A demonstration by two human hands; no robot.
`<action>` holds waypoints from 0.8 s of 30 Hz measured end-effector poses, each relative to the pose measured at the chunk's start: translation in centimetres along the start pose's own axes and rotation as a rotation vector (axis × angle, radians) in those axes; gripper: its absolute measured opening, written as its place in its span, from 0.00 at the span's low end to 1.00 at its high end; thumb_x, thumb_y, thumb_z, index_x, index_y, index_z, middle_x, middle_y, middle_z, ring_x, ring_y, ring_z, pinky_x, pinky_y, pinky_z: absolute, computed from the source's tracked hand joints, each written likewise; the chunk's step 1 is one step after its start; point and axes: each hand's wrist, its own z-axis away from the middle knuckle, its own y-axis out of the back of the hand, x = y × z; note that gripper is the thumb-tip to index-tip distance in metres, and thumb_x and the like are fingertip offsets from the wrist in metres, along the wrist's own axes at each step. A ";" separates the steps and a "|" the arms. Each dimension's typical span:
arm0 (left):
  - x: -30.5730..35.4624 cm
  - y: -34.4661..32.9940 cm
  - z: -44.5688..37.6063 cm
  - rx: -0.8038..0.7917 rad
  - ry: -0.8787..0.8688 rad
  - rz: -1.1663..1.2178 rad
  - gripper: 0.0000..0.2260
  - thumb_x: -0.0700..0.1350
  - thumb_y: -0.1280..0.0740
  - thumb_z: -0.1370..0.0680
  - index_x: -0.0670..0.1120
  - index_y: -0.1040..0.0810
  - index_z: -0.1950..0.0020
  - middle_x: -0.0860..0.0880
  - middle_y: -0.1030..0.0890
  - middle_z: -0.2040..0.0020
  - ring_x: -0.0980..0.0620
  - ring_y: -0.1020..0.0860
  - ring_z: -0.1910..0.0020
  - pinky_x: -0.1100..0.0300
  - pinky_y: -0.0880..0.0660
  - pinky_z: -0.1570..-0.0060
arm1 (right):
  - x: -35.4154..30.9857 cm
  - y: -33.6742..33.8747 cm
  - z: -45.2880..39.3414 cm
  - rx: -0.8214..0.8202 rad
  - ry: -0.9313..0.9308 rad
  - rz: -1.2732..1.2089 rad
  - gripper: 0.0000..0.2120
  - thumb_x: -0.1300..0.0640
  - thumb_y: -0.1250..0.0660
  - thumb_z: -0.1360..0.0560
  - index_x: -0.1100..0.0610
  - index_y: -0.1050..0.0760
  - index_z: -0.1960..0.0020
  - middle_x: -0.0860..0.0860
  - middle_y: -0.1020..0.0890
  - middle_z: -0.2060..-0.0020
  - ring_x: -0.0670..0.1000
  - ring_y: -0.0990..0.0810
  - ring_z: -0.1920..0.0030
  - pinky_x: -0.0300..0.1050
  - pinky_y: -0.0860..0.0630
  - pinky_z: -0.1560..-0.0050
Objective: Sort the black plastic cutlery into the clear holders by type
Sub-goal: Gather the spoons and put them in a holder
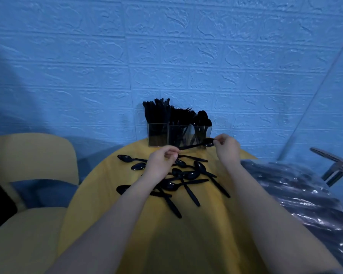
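Both hands pinch one spoon (196, 146) above the table (186, 234), right hand (227, 149) at its bowl, left hand (162, 161) at its handle, mid-sort; next it likely tips upright into the spoon holder (201, 136) at one o'clock.

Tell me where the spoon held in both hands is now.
In the head view the spoon hangs just right of centre, level above the yellow table, right before the three clear holders; right hand pinches its bowl, left hand its handle.
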 end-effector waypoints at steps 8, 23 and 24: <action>0.7 1.7 3.5 -0.101 -0.088 -0.084 0.22 0.49 0.38 0.20 0.52 0.37 0.26 0.50 0.30 0.30 0.53 0.34 0.30 0.62 0.36 0.36 | -4.0 2.9 5.0 -0.200 0.306 -0.097 0.03 0.59 0.35 0.23 0.54 0.23 0.52 0.48 0.20 0.61 0.43 0.24 0.60 0.26 0.30 0.62; -1.1 0.1 7.7 -0.077 0.266 1.026 0.11 0.39 0.47 0.17 0.44 0.27 0.40 0.42 0.16 0.54 0.47 0.17 0.58 0.54 0.20 0.58 | 2.2 -1.4 8.8 -0.111 0.120 0.345 0.17 0.53 0.39 0.20 0.60 0.25 0.36 0.61 0.23 0.41 0.60 0.26 0.40 0.54 0.29 0.38; -1.3 0.0 7.6 -0.061 0.272 1.069 0.12 0.39 0.47 0.17 0.44 0.27 0.40 0.42 0.16 0.53 0.47 0.17 0.57 0.54 0.20 0.55 | 2.4 -1.7 9.0 -0.118 0.109 0.396 0.17 0.53 0.40 0.20 0.60 0.25 0.36 0.61 0.22 0.42 0.61 0.26 0.40 0.56 0.29 0.39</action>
